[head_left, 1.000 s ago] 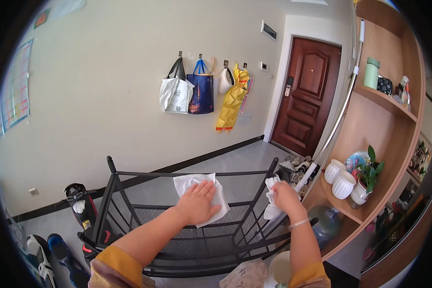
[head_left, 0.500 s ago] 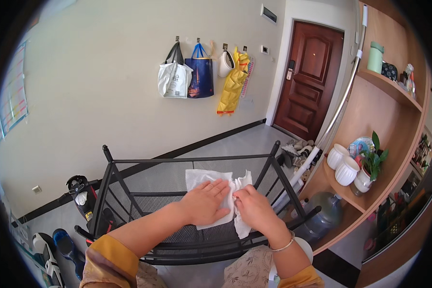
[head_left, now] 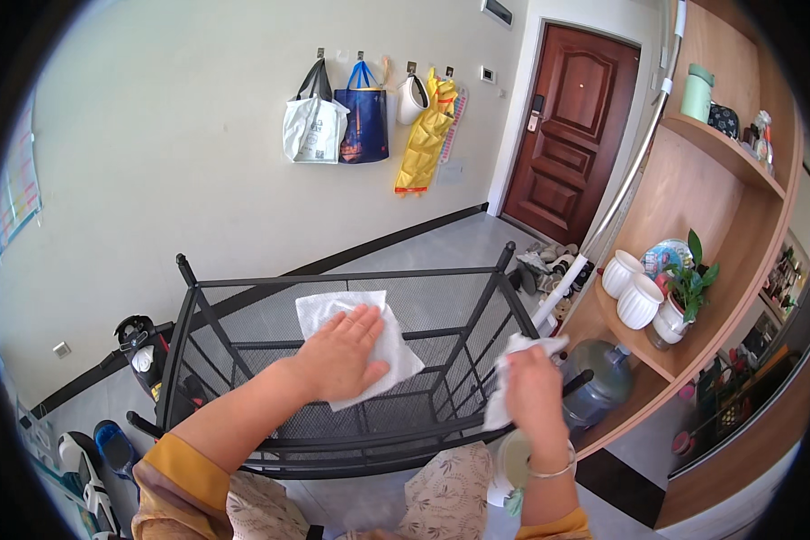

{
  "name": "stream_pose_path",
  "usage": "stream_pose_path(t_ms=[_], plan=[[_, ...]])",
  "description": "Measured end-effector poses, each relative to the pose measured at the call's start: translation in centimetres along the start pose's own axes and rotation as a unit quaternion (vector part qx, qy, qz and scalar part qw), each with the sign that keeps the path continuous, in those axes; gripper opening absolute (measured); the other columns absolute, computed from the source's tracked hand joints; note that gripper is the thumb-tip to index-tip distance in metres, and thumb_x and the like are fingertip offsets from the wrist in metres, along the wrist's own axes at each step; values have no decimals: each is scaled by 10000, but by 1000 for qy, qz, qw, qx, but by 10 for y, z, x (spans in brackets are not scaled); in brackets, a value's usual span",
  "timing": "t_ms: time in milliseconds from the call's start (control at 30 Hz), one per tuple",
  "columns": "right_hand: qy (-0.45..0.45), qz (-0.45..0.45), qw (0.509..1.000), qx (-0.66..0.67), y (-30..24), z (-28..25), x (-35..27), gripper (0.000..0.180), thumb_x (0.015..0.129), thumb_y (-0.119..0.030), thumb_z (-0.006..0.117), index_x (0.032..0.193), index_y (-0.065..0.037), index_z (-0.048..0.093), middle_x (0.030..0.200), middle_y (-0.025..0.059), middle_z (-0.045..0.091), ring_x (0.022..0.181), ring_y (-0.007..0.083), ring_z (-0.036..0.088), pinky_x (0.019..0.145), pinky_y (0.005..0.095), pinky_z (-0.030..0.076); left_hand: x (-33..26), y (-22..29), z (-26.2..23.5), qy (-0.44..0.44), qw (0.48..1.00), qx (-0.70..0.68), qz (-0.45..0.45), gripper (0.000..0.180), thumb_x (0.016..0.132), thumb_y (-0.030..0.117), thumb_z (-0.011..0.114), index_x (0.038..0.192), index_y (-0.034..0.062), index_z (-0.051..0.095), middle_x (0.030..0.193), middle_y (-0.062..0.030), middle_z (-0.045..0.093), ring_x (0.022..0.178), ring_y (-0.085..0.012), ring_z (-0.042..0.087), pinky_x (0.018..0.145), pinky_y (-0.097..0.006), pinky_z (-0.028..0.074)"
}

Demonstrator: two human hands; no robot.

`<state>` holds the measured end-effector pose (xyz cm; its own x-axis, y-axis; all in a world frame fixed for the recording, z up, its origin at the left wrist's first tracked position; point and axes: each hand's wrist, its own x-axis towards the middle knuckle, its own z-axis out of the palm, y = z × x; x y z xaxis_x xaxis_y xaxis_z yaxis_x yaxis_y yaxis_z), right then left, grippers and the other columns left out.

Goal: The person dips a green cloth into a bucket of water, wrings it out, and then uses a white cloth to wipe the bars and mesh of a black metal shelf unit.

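A white wiping cloth (head_left: 398, 353) lies spread on the mesh top of a black metal rack (head_left: 328, 421). Flat on it rests my left hand (head_left: 337, 355), fingers stretched out and pressing down. My right hand (head_left: 533, 396) is at the rack's right end, closed round a second, crumpled white cloth (head_left: 497, 409), which hangs down beneath the fingers. This hand is above or beside the rack's corner; whether it touches the frame I cannot tell.
Wooden shelving (head_left: 706, 229) stands at the right with white pots (head_left: 640, 301), a plant and a large water jug (head_left: 600, 382). Low by my right forearm is a round white container (head_left: 510, 463). Shoes (head_left: 544, 270) lie near the door; a hoverboard (head_left: 115, 450) is at lower left.
My left hand and the spread cloth have slid left and slightly away from me. My right hand has moved right with the crumpled cloth, away from the left hand. The view has shifted a little.
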<state>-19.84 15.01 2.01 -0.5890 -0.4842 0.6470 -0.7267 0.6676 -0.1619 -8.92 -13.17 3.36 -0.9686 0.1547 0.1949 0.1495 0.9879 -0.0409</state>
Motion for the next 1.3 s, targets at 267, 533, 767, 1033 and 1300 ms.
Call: stream_pose_path(t_ms=[267, 533, 767, 1033, 1300], plan=[[-2, -72, 987, 142, -84, 18, -3, 62, 797, -36, 608, 856, -45, 623, 834, 110, 576, 748, 309, 610, 658, 388, 501, -19, 53, -6, 20, 994, -29, 106, 700, 949, 430, 433, 1371, -123, 355, 1473, -250, 330, 1400, -347, 287, 1157, -427, 215], [13, -8, 997, 80, -40, -6, -12, 41, 810, -37, 590, 841, -38, 617, 847, 136, 587, 768, 345, 593, 658, 414, 472, -124, -9, -24, 24, 996, -26, -88, 701, 965, 467, 401, 1416, -65, 326, 1492, -234, 307, 1419, -330, 252, 1163, -428, 186], [8, -23, 984, 174, -86, 5, -5, 88, 780, 6, 583, 862, 15, 615, 842, 162, 583, 755, 340, 594, 694, 385, 473, -164, -7, -35, 52, 986, 14, -160, 690, 974, 456, 387, 1388, -95, 347, 1479, -242, 327, 1404, -346, 281, 1157, -431, 202], [-42, -203, 943, 261, -218, 35, -5, 96, 770, 5, 615, 849, -40, 644, 833, 106, 597, 741, 312, 613, 642, 387, 488, -153, 17, -23, 117, 987, 13, -112, 650, 951, 437, 424, 1309, -104, 455, 1409, -247, 429, 1351, -339, 379, 1118, -421, 282], [-26, -114, 977, 180, -145, 15, -2, 117, 787, 1, 614, 899, 3, 645, 864, 138, 599, 756, 319, 613, 665, 387, 488, -223, 5, -33, 140, 939, 98, -298, 714, 894, 482, 501, 1279, -118, 463, 1363, -272, 453, 1297, -390, 427, 1083, -463, 325]])
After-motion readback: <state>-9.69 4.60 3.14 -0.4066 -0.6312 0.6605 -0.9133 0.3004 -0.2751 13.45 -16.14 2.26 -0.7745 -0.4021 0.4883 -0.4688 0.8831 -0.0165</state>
